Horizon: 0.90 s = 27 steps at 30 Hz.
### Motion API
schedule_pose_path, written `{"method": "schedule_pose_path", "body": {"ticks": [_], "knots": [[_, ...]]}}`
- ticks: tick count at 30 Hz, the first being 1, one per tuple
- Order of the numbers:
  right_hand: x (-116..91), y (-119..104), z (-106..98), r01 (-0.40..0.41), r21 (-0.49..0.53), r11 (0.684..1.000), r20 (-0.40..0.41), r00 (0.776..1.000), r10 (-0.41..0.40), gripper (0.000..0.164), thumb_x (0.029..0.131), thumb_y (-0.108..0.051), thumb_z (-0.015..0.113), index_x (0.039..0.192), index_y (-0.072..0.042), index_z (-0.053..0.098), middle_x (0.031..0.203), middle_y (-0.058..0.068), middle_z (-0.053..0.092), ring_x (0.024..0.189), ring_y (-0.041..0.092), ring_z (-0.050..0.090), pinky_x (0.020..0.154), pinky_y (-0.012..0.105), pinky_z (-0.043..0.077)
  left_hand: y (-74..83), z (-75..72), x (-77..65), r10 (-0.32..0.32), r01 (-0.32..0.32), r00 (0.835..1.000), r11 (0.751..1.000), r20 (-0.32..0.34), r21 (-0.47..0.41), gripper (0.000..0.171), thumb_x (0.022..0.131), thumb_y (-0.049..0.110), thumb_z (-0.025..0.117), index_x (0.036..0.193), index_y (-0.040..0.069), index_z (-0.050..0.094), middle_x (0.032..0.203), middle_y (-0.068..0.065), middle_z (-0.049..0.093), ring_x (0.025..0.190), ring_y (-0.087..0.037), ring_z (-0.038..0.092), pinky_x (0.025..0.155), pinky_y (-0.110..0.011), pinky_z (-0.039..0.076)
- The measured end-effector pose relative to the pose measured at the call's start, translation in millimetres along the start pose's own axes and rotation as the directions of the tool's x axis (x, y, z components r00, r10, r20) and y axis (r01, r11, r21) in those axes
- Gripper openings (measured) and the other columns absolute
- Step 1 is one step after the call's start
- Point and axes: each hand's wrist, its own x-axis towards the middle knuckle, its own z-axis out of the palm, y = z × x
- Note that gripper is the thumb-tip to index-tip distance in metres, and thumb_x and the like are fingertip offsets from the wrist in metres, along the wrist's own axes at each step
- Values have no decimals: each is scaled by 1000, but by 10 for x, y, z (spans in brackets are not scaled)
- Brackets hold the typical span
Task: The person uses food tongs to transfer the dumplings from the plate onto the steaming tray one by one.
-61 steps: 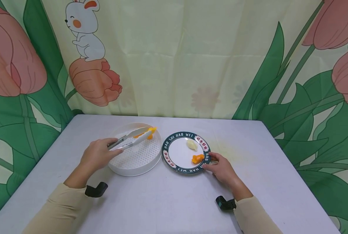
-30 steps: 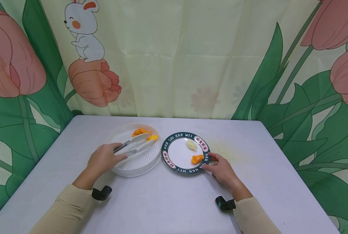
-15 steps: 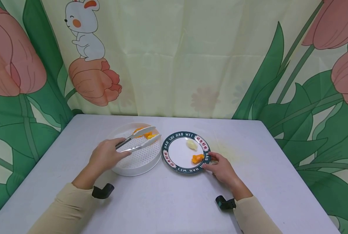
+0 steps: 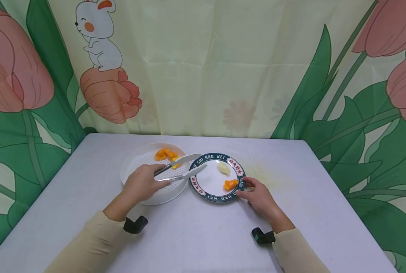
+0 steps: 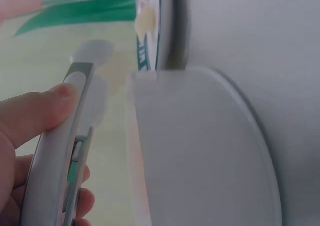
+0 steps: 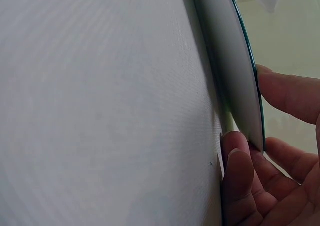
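Note:
In the head view my left hand (image 4: 143, 182) holds metal tongs (image 4: 169, 168), thumb on one arm and fingers on the other. Their pale tips stand apart over the left rim of a round plate (image 4: 208, 196), with nothing visible between them. The left wrist view has the thumb pressed on the tongs (image 5: 55, 151). A white perforated round tray (image 4: 134, 155) lies under the hand, with orange pieces (image 4: 165, 153) and a yellow piece (image 4: 176, 163) inside. My right hand (image 4: 259, 197) pinches the plate's right rim; in the right wrist view, fingers (image 6: 237, 176) reach beneath it.
A pale yellow piece (image 4: 223, 168) and an orange piece (image 4: 230, 184) lie on the plate. Tray and plate stand side by side on a white-covered table (image 4: 196, 239). Behind its far edge hangs a printed curtain (image 4: 203, 76).
The tongs had a yellow piece at their tips, dipped into the tray and came away, leaving it there. They then moved right toward the plate. My right hand stayed on the rim.

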Motion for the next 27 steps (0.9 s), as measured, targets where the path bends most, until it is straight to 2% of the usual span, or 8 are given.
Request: {"method": "schedule_pose_path", "body": {"ticks": [4, 14, 22, 27], "knots": [[9, -2, 1, -3, -1, 1000, -1, 1000, 3, 72, 89, -21, 77, 150, -7, 42, 143, 21, 49, 95, 27, 54, 78, 31, 53, 108, 88, 24, 26, -26, 1000, 1000, 9, -5, 60, 81, 36, 84, 131, 9, 67, 114, -12, 69, 90, -26, 58, 72, -39, 48], [13, -3, 3, -10, 10, 1000, 4, 1000, 10, 72, 89, -21, 78, 150, -7, 43, 143, 20, 49, 96, 27, 54, 78, 30, 53, 398, 290, 53, 65, -62, 996, 997, 53, -50, 57, 78, 36, 86, 128, 12, 70, 100, -5, 68, 81, -21, 52, 62, -30, 43], [1, 12, -12, 5, 17, 1000, 14, 1000, -5, 72, 89, -23, 78, 149, -7, 43, 143, 21, 49, 93, 26, 54, 74, 29, 52, 514, 428, 53, 137, -132, 988, 989, 72, -68, 55, 79, 36, 86, 126, 12, 71, 98, -5, 69, 77, -19, 50, 58, -30, 37], [-11, 14, -10, 14, 20, 1000, 14, 1000, -14, 71, 89, -23, 78, 149, -7, 43, 142, 21, 50, 94, 26, 54, 74, 30, 52, 556, 473, 56, 139, -133, 987, 988, 84, -74, 55, 80, 36, 85, 127, 12, 70, 99, -4, 69, 78, -19, 50, 58, -30, 38]]}}
